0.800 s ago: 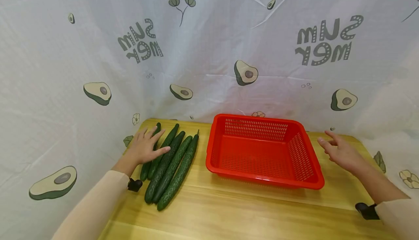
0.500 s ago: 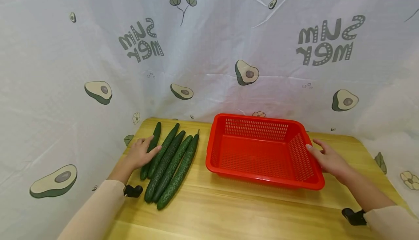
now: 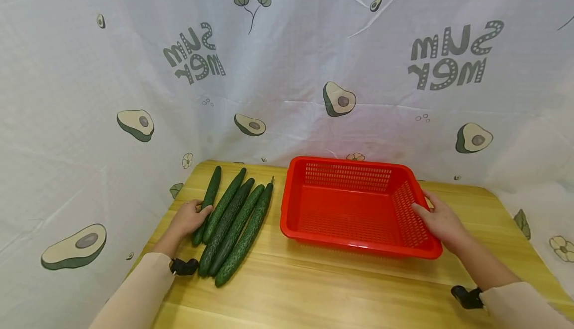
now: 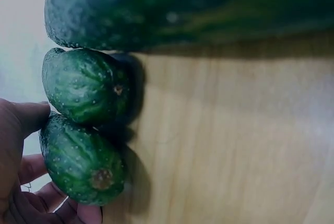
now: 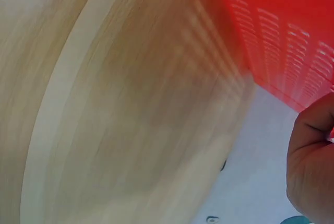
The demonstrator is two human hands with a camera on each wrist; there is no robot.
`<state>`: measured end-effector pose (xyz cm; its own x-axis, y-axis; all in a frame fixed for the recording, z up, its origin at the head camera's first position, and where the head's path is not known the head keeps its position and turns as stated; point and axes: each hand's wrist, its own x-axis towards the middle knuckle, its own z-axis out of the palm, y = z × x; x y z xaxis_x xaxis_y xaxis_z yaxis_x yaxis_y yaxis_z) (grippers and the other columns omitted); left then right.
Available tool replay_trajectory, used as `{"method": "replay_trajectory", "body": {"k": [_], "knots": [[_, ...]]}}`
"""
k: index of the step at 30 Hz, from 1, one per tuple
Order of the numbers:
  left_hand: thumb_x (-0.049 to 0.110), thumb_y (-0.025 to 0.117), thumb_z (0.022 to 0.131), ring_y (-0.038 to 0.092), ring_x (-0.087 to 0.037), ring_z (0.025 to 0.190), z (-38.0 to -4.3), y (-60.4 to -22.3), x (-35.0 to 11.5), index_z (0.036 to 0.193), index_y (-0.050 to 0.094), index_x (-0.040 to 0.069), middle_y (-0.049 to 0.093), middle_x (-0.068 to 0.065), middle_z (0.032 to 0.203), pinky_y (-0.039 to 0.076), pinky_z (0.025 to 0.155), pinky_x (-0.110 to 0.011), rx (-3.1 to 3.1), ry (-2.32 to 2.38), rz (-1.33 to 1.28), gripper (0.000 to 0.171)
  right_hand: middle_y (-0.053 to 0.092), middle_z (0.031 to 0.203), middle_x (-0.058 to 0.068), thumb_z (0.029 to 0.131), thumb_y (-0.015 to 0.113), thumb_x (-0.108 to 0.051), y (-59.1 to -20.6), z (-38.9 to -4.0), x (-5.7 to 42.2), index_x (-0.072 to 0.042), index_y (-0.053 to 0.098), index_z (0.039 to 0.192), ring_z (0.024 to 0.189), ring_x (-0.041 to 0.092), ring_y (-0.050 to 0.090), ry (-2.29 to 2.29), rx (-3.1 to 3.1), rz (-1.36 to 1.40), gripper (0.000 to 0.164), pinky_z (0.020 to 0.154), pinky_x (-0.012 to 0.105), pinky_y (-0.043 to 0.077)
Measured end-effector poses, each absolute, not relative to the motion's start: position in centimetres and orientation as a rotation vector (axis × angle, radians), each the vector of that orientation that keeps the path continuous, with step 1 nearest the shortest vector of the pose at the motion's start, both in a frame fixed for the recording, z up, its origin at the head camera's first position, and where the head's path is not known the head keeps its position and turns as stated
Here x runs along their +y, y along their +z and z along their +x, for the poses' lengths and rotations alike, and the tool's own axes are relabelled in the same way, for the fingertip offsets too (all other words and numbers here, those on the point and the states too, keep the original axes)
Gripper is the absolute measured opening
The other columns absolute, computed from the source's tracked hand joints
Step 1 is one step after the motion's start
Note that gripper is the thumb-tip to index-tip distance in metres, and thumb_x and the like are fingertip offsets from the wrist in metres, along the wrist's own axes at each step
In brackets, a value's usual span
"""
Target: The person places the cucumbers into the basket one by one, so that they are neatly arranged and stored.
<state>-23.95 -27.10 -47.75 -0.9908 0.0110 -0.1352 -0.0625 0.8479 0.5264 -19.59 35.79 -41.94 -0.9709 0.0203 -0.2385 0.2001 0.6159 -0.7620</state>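
Several dark green cucumbers lie side by side at the left of the table. My left hand [image 3: 186, 219] grips the leftmost cucumber [image 3: 211, 190], thumb on its right side and fingers curled along its outer side. In the left wrist view, that cucumber's blunt end [image 4: 83, 164] shows between thumb and fingers, beside a second cucumber [image 4: 86, 88]. A red plastic basket [image 3: 345, 204] with slotted walls stands right of the cucumbers, nothing in it. Its right rim is held by my right hand [image 3: 444, 224], thumb over the inside and fingers hidden behind the wall.
The wooden table [image 3: 314, 289] extends in front of the basket and cucumbers. Behind and on both sides hangs a white curtain [image 3: 287, 70] printed with avocados, close to the table's edges. A gap of bare wood separates the cucumbers from the basket.
My left hand has drawn back leftward and closed around the leftmost cucumber. My right hand has moved left from beside the basket onto its rim, and the basket has shifted slightly left.
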Motion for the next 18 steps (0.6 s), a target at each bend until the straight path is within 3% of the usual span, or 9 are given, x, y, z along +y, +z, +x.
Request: {"method": "replay_trajectory", "body": {"k": [10,18], "knots": [[0.033,0.049,0.107,0.061,-0.050,0.114,-23.7,-47.6,-26.9,0.141,0.048,-0.017,0.059,-0.037,0.130,0.052,0.093,-0.058,2.875,0.814,-0.074,0.060,0.040,0.140,0.040,0.112,0.035,-0.031,-42.1,-19.4,34.0,-0.001,-0.006,0.163,0.087,0.021,0.070,-1.339,2.596,0.198,0.071,0.071,0.040,0.064],[0.035,0.038,0.110,0.042,-0.055,0.137,-23.1,-47.7,-27.4,0.151,0.033,-0.016,0.037,-0.040,0.152,0.041,0.109,-0.065,2.789,1.002,-0.178,0.065,0.037,0.142,0.039,0.112,0.035,-0.032,-42.3,-19.1,33.6,-0.008,-0.010,0.164,0.085,0.022,0.071,-1.348,2.601,0.221,0.072,0.069,0.043,0.064]]}}
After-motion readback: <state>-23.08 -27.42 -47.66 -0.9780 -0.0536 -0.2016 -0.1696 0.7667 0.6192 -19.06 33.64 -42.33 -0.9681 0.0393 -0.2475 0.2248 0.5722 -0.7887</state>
